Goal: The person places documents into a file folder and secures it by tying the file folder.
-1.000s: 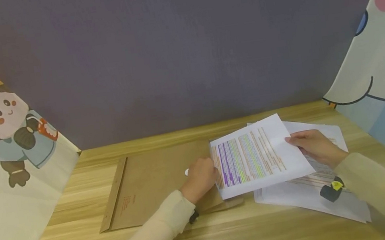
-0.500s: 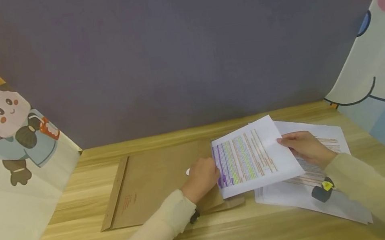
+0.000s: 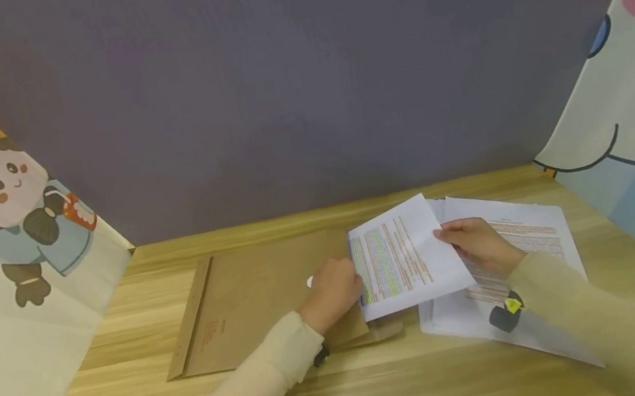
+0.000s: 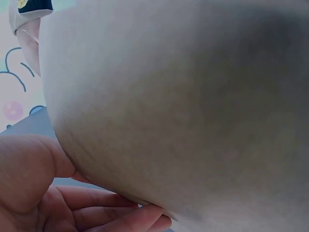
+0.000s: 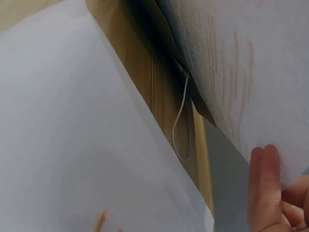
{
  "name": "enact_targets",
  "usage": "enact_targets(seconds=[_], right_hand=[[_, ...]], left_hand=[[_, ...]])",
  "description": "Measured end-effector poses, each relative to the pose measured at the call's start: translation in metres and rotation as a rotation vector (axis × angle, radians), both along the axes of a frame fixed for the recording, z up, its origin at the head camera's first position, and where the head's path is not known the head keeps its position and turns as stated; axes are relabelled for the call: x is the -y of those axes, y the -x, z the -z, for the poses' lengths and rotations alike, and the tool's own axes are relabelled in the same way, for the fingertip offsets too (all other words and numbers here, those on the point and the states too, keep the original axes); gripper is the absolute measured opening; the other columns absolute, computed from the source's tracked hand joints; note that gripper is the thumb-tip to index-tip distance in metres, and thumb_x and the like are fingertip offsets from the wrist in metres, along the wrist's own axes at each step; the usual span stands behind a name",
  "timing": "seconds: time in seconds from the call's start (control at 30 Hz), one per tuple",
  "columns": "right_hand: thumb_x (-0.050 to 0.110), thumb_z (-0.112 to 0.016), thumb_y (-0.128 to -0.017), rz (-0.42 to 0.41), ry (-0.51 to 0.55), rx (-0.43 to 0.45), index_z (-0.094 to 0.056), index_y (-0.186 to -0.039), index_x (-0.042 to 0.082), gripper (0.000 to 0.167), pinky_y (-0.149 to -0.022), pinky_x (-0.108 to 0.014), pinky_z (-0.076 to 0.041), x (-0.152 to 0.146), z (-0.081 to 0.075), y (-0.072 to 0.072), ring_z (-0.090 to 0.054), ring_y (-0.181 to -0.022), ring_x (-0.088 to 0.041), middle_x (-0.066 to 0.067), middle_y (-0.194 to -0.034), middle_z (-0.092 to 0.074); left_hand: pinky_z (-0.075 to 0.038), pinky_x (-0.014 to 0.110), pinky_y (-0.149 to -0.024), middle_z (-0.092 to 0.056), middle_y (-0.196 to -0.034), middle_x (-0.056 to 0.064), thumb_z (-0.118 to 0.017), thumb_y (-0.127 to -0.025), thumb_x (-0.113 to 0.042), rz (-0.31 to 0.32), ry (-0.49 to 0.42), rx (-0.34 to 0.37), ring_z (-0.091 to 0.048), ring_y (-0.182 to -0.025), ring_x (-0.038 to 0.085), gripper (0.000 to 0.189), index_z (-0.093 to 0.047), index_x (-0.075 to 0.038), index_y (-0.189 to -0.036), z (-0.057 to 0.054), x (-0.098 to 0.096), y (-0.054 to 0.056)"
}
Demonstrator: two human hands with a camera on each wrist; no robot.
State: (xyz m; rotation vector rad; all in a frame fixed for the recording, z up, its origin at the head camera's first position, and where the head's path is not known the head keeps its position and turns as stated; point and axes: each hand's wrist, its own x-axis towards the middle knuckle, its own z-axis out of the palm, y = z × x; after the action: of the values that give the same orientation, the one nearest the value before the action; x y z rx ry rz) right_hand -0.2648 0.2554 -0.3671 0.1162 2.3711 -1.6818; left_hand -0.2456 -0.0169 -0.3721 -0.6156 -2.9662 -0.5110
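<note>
A brown paper document envelope (image 3: 264, 298) lies flat on the table, its mouth facing right. My left hand (image 3: 332, 290) grips the upper layer at that mouth; in the left wrist view, its thumb and fingers (image 4: 116, 220) pinch an edge. Between finger and thumb, my right hand (image 3: 483, 244) holds the right edge of a printed sheet (image 3: 415, 252) marked with coloured highlighter. The sheet's left part is inside the envelope, out of sight. Whether it is one sheet or several, I cannot tell. A thin white string (image 5: 179, 121) hangs at the envelope's mouth.
More printed papers (image 3: 544, 268) lie loosely stacked on the table at right, partly under my right forearm. The wood-grain table (image 3: 349, 394) meets a dark grey panel (image 3: 304, 93) at the back. Cartoon-printed sheets hang on both sides.
My right hand has moved left with the printed sheet, so more of it is hidden inside the envelope. The left hand stays at the mouth. More of the stack at right shows.
</note>
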Motion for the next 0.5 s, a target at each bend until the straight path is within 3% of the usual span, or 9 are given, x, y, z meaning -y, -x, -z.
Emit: enact_targets(seconds=[0.33,0.5], right_hand=[[0.019,-0.056,-0.094,-0.012,0.012,-0.020,-0.045,-0.127,-0.015,0.048,-0.065,-0.021,-0.052,0.017,0.008,0.003,-0.058,-0.072,-0.003,0.005,-0.084,-0.063],[0.016,-0.056,-0.094,-0.008,0.069,-0.034,-0.045,-0.126,-0.016,0.046,-0.065,-0.021,-0.051,0.025,0.012,0.003,-0.059,-0.073,-0.004,0.006,-0.084,-0.063]], left_hand=[[-0.033,0.021,-0.036,-0.046,-0.052,0.000,-0.058,-0.082,-0.006,0.018,0.002,0.016,-0.038,-0.043,0.010,0.025,-0.052,-0.009,-0.057,0.001,0.000,-0.001],[-0.033,0.021,-0.036,-0.046,-0.052,0.000,-0.058,-0.082,-0.007,0.012,0.003,0.012,-0.038,-0.042,0.009,0.023,-0.053,-0.008,-0.059,0.000,0.000,-0.001]])
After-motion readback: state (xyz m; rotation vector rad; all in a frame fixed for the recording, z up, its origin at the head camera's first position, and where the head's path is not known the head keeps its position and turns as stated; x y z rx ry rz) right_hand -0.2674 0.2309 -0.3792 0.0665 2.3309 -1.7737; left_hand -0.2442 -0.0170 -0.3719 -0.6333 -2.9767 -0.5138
